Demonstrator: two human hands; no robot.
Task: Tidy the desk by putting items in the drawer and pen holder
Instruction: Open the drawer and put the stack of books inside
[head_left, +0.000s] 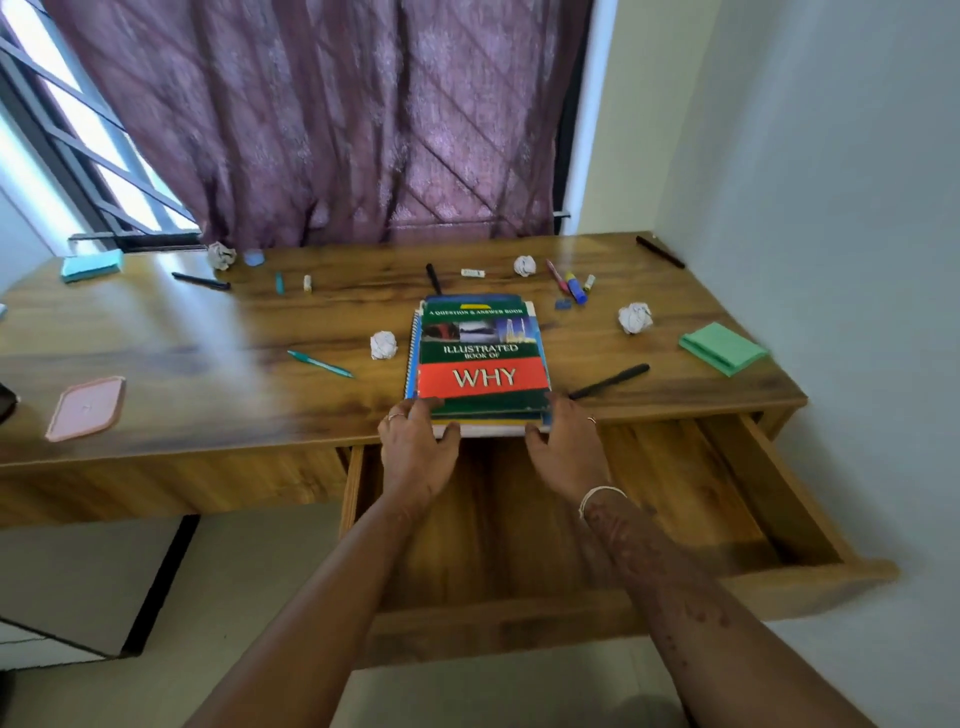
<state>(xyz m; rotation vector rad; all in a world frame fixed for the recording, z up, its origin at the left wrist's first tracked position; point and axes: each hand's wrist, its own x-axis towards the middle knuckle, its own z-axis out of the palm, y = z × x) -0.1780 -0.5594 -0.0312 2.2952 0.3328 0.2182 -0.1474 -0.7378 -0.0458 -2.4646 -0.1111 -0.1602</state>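
Step in hand: books into drawer. Stack of books (483, 364) sits at desk (208, 374) front edge, overhanging slightly. Left hand (418, 441) & right hand (566, 441) each grip a near corner, fingers on top, thumbs at the edge. Open drawer (675, 493) lies at 6 o'clock of the stack. Next, prob.: draw stack off, lower it flat w/ both hands. Black pen (608, 382) at 3 o'clock, teal pen (319, 364) at 9, not yet done.

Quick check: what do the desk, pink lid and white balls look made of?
Desk: wood or wood-look laminate, glossy; grain and window glare show. Pink lid: probably plastic, smooth with a moulded rim. White balls: crumpled paper, sharply creased.
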